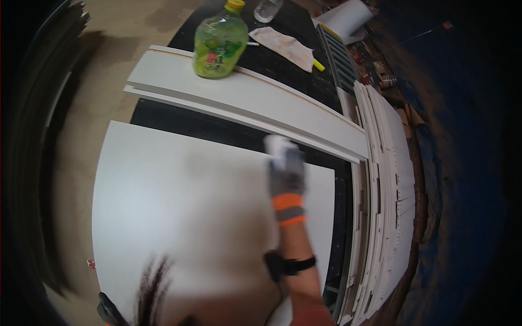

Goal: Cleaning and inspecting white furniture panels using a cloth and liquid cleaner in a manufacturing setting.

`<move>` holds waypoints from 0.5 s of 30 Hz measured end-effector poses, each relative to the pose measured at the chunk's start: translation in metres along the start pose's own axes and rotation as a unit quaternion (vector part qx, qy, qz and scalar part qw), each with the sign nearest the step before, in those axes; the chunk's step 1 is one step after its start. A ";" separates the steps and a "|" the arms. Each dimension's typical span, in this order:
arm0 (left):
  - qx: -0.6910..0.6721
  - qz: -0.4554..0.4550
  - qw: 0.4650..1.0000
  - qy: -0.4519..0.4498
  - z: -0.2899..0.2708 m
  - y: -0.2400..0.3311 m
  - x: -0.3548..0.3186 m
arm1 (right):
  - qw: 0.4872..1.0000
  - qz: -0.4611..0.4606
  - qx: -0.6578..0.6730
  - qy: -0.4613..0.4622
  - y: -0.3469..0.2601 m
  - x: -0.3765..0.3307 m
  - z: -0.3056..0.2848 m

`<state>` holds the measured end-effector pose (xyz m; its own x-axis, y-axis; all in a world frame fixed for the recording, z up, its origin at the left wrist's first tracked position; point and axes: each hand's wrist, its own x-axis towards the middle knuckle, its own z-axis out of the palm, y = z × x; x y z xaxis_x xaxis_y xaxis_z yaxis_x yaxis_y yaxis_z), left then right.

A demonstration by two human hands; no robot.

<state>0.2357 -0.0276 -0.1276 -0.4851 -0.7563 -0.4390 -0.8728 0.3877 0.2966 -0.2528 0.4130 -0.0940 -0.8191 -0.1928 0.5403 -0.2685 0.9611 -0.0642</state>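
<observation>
A large white panel [147, 190] lies flat across the dark worktop in front of me. My right hand [287, 171], in a grey glove with an orange-striped cuff, is over the panel's far edge, toward its right end. A white cloth [280, 148] is bunched under its fingers; both are blurred by motion. My left hand [110, 311], in a dark glove, is at the panel's near left edge. Only a small part of it shows, so its grip is unclear. A black strap [296, 265] circles my right wrist.
Beyond the panel lie long white boards [255, 103], with a green plastic bottle [218, 46] on them. Farther back are a pale rag [284, 48], a yellow marker [318, 65] and a clear bottle [267, 10]. A stack of white panels [389, 201] stands along the right.
</observation>
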 end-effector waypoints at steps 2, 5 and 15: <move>-0.090 -0.105 0.981 0.138 0.000 0.019 -0.012 | 0.982 -0.076 0.163 -0.054 -0.108 0.024 0.015; -0.091 -0.003 0.995 0.045 0.016 0.010 0.018 | 0.976 -0.088 0.095 -0.176 -0.216 0.035 0.030; -0.075 0.055 0.994 0.060 -0.049 0.038 -0.008 | 0.933 -0.201 0.282 -0.103 -0.168 0.053 -0.004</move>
<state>0.2092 -0.0326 -0.0707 -0.5597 -0.7745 -0.2948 -0.7922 0.3957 0.4647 -0.2490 0.2422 -0.0512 -0.6596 -0.6041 0.4472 -0.7508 0.5579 -0.3536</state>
